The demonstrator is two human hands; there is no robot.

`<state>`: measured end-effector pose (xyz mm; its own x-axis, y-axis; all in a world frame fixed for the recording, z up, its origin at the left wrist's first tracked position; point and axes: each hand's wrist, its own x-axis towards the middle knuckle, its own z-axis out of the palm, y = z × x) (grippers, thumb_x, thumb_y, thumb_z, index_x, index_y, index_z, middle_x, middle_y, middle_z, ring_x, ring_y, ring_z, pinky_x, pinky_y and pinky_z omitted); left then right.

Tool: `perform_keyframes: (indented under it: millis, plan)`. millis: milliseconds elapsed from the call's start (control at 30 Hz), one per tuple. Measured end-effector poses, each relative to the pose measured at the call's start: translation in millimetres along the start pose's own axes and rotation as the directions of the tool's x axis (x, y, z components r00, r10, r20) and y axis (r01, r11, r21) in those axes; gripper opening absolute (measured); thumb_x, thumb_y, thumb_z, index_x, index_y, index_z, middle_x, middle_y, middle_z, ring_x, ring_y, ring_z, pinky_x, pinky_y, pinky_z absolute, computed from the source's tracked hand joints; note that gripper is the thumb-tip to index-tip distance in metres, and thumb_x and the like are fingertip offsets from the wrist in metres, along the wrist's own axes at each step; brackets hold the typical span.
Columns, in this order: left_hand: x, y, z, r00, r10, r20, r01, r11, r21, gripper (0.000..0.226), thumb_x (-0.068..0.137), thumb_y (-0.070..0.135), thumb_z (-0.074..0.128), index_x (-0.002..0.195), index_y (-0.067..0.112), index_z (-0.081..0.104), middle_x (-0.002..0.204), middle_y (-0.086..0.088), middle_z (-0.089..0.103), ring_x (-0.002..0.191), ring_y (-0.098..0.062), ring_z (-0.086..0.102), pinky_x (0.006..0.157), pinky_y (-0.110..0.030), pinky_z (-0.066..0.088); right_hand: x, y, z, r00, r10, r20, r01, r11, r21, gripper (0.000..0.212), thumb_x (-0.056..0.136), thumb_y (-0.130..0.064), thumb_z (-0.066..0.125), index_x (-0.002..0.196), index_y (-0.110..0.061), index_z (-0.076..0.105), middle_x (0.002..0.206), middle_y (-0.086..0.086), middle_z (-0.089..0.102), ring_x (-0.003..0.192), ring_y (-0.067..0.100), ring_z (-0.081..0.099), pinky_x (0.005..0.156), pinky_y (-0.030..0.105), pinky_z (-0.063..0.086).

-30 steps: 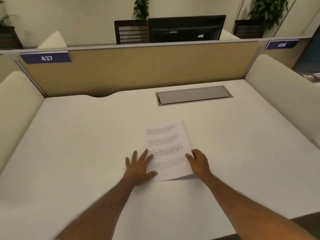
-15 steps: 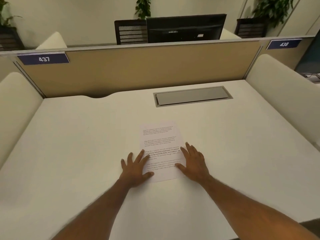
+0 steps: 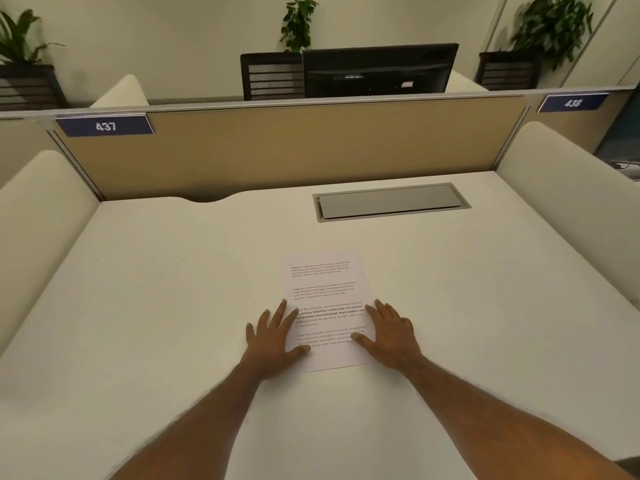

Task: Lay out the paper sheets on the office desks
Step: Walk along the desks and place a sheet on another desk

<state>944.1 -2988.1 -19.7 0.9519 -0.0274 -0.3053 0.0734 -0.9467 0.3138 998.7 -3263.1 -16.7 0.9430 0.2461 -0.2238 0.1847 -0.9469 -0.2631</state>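
A single printed paper sheet [image 3: 325, 289] lies flat near the middle of the white desk [image 3: 156, 289], its long side running away from me. My left hand [image 3: 273, 336] rests palm down on the sheet's lower left edge with the fingers spread. On the lower right edge lies my right hand [image 3: 391, 332], also flat and spread. Neither hand grips anything. The hands hide the sheet's lower side margins.
A grey cable hatch [image 3: 391, 201] is set into the desk behind the sheet. A tan partition [image 3: 294, 147] with labels 437 [image 3: 105, 125] and 438 [image 3: 572, 103] closes the far side. White padded dividers [image 3: 561, 188] flank the desk. A monitor [image 3: 379, 69] stands beyond the partition.
The right hand's fingers went from curled at the sheet's corner to flat and spread. The lifted lower right corner now lies flat, and the sheet sits straighter.
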Motion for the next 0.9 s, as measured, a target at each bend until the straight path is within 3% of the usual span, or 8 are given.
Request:
perform_keyframes:
  millis: [233,433,600,900]
  plan:
    - [-32,-24,-9,0.991,-0.047,-0.125,0.045,0.999,-0.018,0.087,0.088,0.073,0.04,0.156,0.033,0.003,0.164,0.008,-0.016,0.153,-0.019,-0.002,0.119,-0.056,0.004,6,-20,-12,0.997,-0.06,-0.054,0.062,0.998,0.032,0.083,0.089,-0.069,0.042,0.154,-0.022,0.021,0.164,0.004,0.015,0.151,0.023,0.014,0.12,0.046,0.016]
    - [-105,-82,-22,0.938,-0.211,-0.275,0.223,0.975,0.011,0.09,0.084,0.08,0.029,0.156,0.032,0.004,0.164,0.007,-0.014,0.152,-0.015,-0.006,0.121,-0.051,-0.001,9,-101,-7,0.954,-0.3,-0.026,0.299,0.954,-0.036,0.079,0.092,-0.067,0.04,0.155,-0.024,0.017,0.165,0.001,0.009,0.152,0.02,0.008,0.121,0.044,0.011]
    - [-183,-134,-21,0.842,-0.391,-0.372,0.418,0.908,-0.008,0.1,0.074,0.088,0.01,0.156,0.031,0.008,0.166,0.003,-0.004,0.153,-0.015,-0.001,0.122,-0.051,0.001,-5,-193,14,0.87,-0.492,0.022,0.492,0.867,-0.081,0.08,0.094,-0.067,0.036,0.157,-0.024,0.011,0.166,0.001,0.002,0.153,0.02,0.001,0.122,0.043,0.004]
    - [-325,-253,-17,0.695,-0.595,-0.405,0.664,0.747,0.041,0.104,0.071,0.09,-0.006,0.155,0.029,-0.009,0.163,-0.001,-0.017,0.152,-0.019,-0.012,0.119,-0.054,-0.008,-59,-367,68,0.676,-0.736,0.04,0.736,0.671,-0.087,0.08,0.093,-0.067,0.037,0.157,-0.026,0.01,0.166,-0.001,-0.002,0.153,0.02,-0.001,0.122,0.044,0.004]
